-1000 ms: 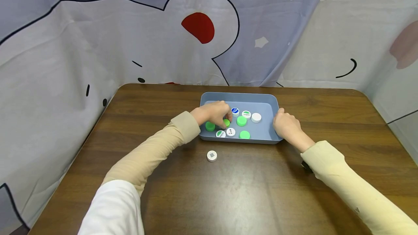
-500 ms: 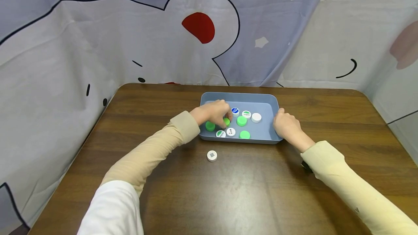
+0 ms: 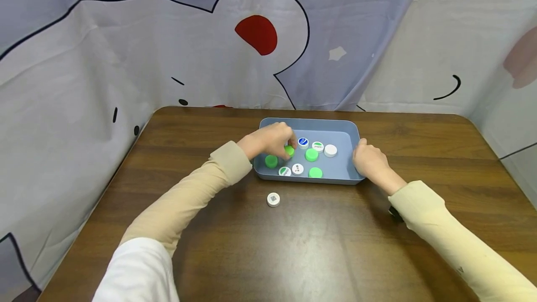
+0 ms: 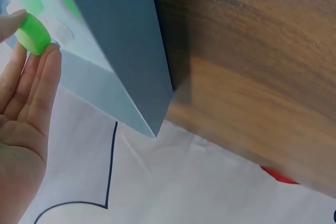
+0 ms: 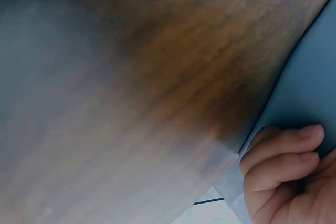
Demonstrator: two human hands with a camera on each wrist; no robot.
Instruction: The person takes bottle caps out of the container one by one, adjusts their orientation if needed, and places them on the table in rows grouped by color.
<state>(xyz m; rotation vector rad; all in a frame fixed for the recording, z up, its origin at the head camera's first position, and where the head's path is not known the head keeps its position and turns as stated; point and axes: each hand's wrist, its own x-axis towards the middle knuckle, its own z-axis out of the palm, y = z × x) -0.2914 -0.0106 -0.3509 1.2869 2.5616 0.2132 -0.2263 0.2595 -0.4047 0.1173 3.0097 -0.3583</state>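
Note:
My left hand is over the left part of a blue-grey tray. Between thumb and fingertips it pinches a green bottle cap, raised above the tray floor in the left wrist view. At the tray's right end, my right hand grips the rim, its fingers curled against the outer wall. Several more caps lie in the tray, among them a green cap, a plain white cap, a white cap with a blue print and a white cap with dark marks.
One white cap with a grey square print lies on the brown wooden table, in front of the tray. Behind the table's far edge hangs a patterned curtain. A small black object shows beneath the right cuff.
My left hand has risen slightly and moved a little up and left with the green cap between its fingers. The right hand stays at the tray's rim.

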